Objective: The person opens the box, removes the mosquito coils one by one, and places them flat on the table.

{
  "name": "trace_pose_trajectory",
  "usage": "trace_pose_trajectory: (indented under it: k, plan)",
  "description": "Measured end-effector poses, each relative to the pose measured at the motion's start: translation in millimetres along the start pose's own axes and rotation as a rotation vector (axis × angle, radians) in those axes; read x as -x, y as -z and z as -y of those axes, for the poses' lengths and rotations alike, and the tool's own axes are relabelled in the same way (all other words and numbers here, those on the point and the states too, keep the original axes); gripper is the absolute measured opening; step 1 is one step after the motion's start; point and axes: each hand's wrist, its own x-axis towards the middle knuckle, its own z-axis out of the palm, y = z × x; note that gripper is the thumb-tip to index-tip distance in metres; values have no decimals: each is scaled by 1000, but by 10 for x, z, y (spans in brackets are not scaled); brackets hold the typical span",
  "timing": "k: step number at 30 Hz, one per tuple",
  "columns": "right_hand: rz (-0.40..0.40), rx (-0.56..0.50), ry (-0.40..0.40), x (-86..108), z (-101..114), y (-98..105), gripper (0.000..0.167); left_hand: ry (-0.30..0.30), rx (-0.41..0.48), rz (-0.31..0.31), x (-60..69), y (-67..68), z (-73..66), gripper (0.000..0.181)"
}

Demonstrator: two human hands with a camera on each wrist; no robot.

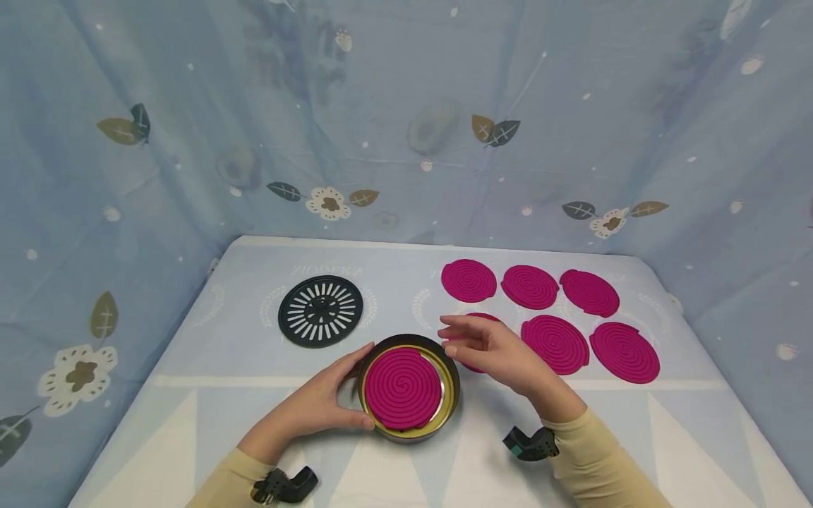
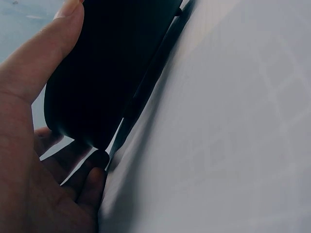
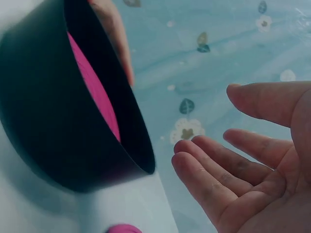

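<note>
A round black tin [image 1: 450, 402] with a gold inside stands on the table and holds a magenta mosquito coil [image 1: 402, 388]. My left hand [image 1: 320, 403] grips the tin's left side, thumb at the near edge and fingers at the far edge. In the left wrist view the dark tin wall [image 2: 112, 58] lies between thumb and fingers. My right hand [image 1: 492, 349] hovers just right of the tin, fingers loosely bent and holding nothing. Beneath it, one coil on the table is partly hidden. The right wrist view shows the fingers apart from the tin [image 3: 43, 107].
Several magenta coils [image 1: 555, 344] lie flat in two rows at the right back. A black slotted lid [image 1: 320, 311] lies on the table [image 1: 241, 339] at the left back. A blue patterned curtain [image 1: 406, 141] hangs behind and at both sides.
</note>
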Motion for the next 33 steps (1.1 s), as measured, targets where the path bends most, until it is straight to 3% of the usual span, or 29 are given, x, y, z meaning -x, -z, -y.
trace_pose_trajectory:
  k: [10, 17, 33]
  plan:
    - [118, 150, 22, -105, 1, -284, 53, 8, 20, 4, 3, -7, -16, 117]
    - [135, 222, 26, -171, 23, -429, 53, 2, 25, 7, 3, -8, -19, 117]
    - [163, 159, 14, -200, 50, -470, 55, 26, 16, 4, 0, -3, -34, 115]
